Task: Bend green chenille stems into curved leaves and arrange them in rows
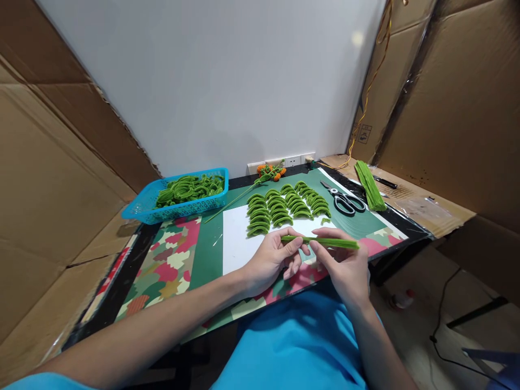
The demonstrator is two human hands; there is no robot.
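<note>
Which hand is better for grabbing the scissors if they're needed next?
Probably the right hand. The scissors lie just beyond it, while the left hand is farther away. Both are on the green strips, so the right would have to let go first.

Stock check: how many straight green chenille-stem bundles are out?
2: a thin bundle between left hand and right hand, a thicker bundle right of the scissors. The blue basket may hide more.

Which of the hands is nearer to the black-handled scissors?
The right hand. It is directly on the near side of the black-handled scissors, without touching them; the left hand is farther off, to their left and also on the near side.
</note>
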